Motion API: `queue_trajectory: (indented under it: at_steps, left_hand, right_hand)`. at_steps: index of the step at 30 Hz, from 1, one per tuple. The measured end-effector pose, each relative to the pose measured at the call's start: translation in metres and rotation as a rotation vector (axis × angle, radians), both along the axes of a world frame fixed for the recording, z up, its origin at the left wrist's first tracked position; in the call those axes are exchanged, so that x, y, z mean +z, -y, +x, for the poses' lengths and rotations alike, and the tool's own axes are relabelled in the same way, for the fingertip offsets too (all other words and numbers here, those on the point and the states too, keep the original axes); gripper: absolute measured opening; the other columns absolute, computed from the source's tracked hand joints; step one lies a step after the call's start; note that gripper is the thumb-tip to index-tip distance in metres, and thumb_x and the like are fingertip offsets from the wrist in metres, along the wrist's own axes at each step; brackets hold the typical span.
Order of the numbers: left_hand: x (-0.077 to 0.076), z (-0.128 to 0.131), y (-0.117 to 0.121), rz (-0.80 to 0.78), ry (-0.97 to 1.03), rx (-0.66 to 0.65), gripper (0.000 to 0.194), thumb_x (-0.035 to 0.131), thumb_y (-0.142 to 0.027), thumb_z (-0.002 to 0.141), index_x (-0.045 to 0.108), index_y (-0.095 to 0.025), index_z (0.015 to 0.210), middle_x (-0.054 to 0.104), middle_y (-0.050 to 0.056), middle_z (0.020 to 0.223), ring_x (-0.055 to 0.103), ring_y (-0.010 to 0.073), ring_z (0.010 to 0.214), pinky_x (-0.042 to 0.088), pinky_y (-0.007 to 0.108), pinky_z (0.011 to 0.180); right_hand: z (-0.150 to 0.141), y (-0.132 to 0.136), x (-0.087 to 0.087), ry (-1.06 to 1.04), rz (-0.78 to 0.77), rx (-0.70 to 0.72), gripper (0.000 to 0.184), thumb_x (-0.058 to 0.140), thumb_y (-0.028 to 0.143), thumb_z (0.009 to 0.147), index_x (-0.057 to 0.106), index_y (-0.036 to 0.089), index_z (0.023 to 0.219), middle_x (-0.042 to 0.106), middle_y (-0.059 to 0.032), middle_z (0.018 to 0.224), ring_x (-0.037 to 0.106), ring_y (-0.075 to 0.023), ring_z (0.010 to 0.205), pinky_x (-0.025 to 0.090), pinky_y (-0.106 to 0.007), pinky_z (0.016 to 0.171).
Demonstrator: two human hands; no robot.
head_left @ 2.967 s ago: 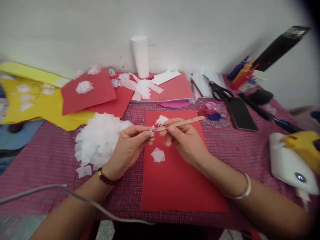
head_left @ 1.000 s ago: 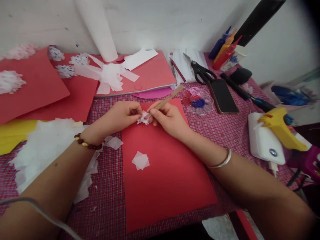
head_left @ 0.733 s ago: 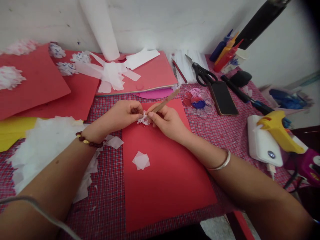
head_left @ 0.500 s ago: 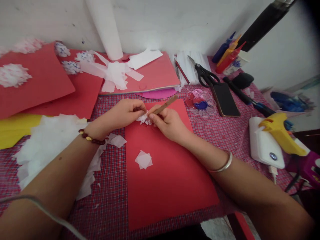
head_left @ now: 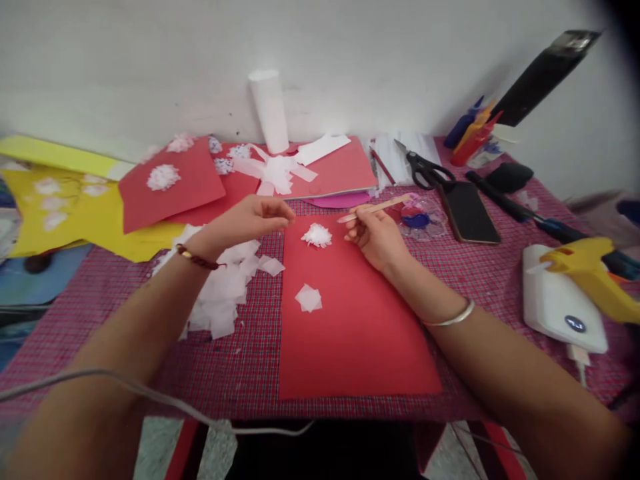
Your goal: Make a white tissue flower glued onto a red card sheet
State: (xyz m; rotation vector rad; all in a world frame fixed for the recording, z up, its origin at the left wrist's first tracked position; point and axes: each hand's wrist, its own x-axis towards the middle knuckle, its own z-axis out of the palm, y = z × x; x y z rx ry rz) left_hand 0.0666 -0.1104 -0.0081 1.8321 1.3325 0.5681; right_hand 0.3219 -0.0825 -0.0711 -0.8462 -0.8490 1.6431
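1. Pinching stick between thumb and fingers of right hand;
2. Curling left hand loosely, empty, with fingers parted;
3. With tuft on red sheet, between hands; star nearer.

- One flat wooden stick
- On the nearest red paper sheet: one fluffy white rosette, one flat white star
- Three pointed bottles: blue, orange, red
- One pair of black-handled scissors

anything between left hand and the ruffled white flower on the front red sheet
Nothing visible: between the left hand and the ruffled flower there is only a gap. The right hand, holding the wooden stick, is on the flower's other side.
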Motion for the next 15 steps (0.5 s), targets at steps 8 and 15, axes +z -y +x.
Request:
queue_trajectory:
  at_steps: [8, 15]
  left_hand:
    - [-0.004, -0.011, 0.057, 0.085, -0.445, 0.108, 0.020, 0.068, -0.032, 0.075, 0.069, -0.020, 0.091, 0.070, 0.005, 0.083, 0.062, 0.0197, 0.073, 0.042, 0.029, 0.065]
    - [-0.024, -0.003, 0.054, 0.075, -0.379, 0.088, 0.010, 0.065, -0.025, 0.069, 0.062, -0.020, 0.077, 0.058, 0.002, 0.077, 0.052, 0.0175, 0.070, 0.040, 0.030, 0.066]
  right_hand:
    - [-0.005, 0.000, -0.003, 0.073, 0.033, 0.048, 0.013, 0.064, 0.025, 0.089, 0.059, 0.017, 0.080, 0.064, 0.0047, 0.056, 0.053, -0.0059, 0.041, 0.047, -0.018, 0.045]
    - [-0.005, 0.003, -0.004, 0.105, 0.057, 0.055, 0.021, 0.071, 0.033, 0.084, 0.058, 0.017, 0.082, 0.064, 0.0053, 0.057, 0.054, -0.0059, 0.041, 0.046, -0.019, 0.045]
